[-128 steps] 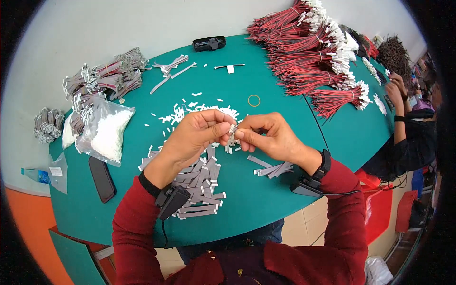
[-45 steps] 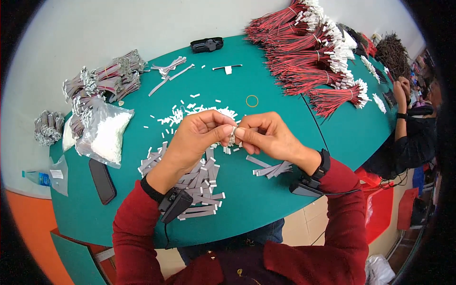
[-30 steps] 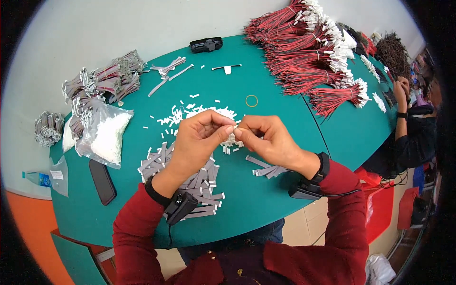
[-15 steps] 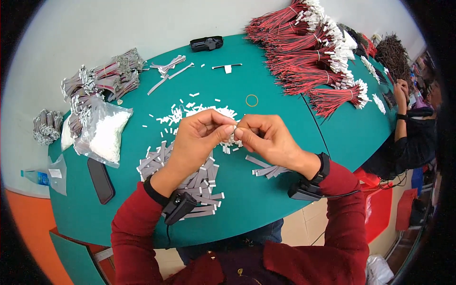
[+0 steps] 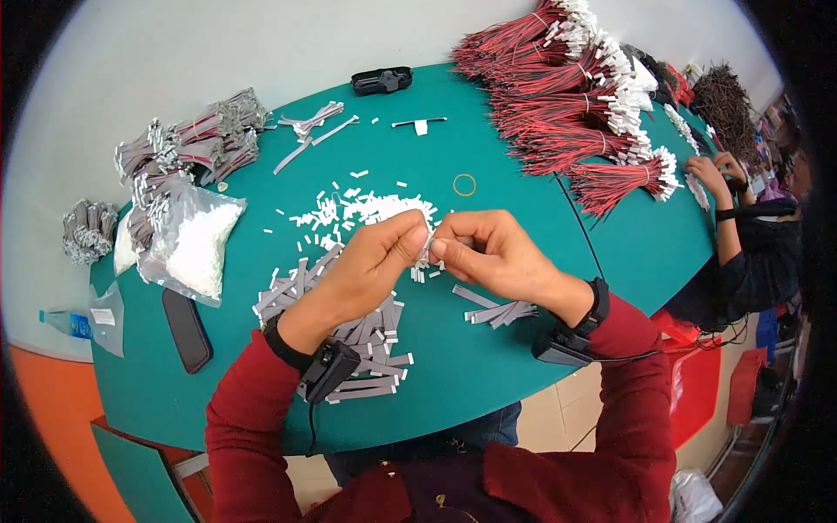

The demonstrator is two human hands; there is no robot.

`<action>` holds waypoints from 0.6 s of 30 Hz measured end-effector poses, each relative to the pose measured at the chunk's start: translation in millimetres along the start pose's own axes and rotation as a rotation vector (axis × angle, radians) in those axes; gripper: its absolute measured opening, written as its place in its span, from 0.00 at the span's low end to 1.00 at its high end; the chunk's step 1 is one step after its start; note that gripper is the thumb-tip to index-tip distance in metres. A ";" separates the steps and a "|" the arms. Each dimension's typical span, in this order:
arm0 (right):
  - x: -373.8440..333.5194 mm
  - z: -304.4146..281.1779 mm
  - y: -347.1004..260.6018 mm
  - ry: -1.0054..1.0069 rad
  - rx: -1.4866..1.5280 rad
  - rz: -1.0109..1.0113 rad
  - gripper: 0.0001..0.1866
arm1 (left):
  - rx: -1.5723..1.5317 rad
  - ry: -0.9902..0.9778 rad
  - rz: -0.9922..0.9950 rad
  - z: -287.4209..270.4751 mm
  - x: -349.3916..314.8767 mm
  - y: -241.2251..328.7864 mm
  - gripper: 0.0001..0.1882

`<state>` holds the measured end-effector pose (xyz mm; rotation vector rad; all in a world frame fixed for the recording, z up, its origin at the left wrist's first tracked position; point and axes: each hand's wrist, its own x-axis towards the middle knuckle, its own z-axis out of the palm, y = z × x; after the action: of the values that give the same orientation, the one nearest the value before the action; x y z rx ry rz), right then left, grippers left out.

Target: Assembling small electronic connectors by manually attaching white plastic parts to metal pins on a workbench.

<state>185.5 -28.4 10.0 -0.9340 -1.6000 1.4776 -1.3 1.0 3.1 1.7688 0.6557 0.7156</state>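
While fingertips meet, left hand point(image 5: 370, 266), right hand point(image 5: 493, 257), pinching white connector point(image 5: 426, 251).

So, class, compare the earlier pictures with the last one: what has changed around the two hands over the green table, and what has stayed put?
Hardly anything moved. The left hand and right hand keep pinching the same small white and grey piece between their fingertips, shifting only slightly. Nothing was picked up or let go. The pile of grey flat strips, the scattered white plastic bits, the black phone and the red wire bundles lie as before.
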 end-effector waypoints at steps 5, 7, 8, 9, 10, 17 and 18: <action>-2.5 2.6 -5.3 -0.011 0.018 0.085 0.12 | -0.065 0.006 -0.044 3.9 -3.0 -5.9 0.16; -2.8 3.7 -4.2 0.002 0.003 0.072 0.12 | -0.071 0.021 -0.042 7.5 -3.6 -5.5 0.16; -3.4 3.9 -3.4 0.016 -0.014 0.059 0.12 | -0.079 0.034 -0.038 9.7 -3.5 -5.3 0.16; -3.8 4.2 -2.4 0.031 -0.031 0.046 0.13 | -0.086 0.048 -0.035 10.9 -3.6 -5.2 0.16; -3.8 4.7 -0.1 0.032 -0.031 0.046 0.13 | -0.086 0.047 -0.035 11.4 -4.0 -5.2 0.16; -1.2 5.0 7.8 0.053 -0.077 0.015 0.12 | 0.085 0.095 0.044 13.0 -2.9 -9.5 0.15; 0.4 3.1 5.9 0.054 -0.076 0.015 0.12 | 0.085 0.094 0.044 10.6 -1.6 -9.7 0.15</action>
<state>182.6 -29.1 3.9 -1.0222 -1.6230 1.3978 4.6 -4.1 -9.1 1.8412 0.7214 0.8155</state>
